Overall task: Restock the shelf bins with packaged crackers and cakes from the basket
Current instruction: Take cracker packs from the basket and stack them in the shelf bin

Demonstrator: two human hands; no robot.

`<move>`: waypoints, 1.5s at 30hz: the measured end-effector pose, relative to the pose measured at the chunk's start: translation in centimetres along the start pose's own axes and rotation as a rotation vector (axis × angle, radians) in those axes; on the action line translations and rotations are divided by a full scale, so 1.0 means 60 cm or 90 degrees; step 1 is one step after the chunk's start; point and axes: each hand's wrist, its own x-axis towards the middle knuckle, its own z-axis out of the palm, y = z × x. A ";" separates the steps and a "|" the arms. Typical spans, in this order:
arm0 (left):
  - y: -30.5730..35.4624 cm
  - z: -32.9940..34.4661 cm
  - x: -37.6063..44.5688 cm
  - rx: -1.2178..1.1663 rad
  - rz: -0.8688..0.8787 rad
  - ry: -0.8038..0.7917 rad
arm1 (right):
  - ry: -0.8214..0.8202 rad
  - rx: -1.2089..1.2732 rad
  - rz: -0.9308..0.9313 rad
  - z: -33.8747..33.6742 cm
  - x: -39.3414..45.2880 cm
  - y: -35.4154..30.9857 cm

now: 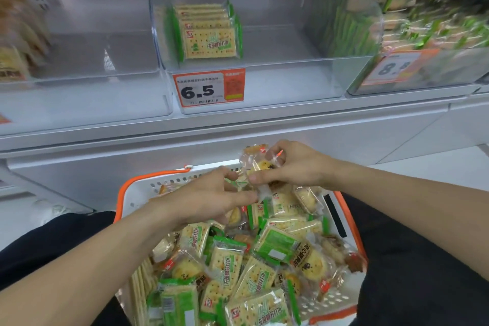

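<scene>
Crackers fill the basket (126, 193) — above it, right hand (291, 164) and left hand (209, 196) both pinch a cake packet (258, 163).

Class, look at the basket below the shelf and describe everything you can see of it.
The basket is white plastic with an orange rim and slotted, perforated walls. It sits low, below the shelf, between the person's dark-clad legs. It is heaped with green-edged cracker packs and clear-wrapped small cakes. Both hands work over its far end; its near edge is out of frame.
</scene>
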 end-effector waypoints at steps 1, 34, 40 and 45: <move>0.001 0.001 -0.001 -0.046 0.042 -0.002 | 0.009 0.074 0.001 0.002 -0.011 -0.010; -0.008 -0.156 -0.166 -0.310 0.316 0.245 | 0.080 0.301 -0.365 -0.037 -0.082 -0.224; -0.029 -0.225 -0.200 -0.470 0.295 0.529 | 0.187 0.299 -0.477 -0.005 -0.031 -0.405; -0.072 -0.269 -0.210 -0.485 0.144 0.655 | 0.058 0.332 -0.359 0.056 0.097 -0.522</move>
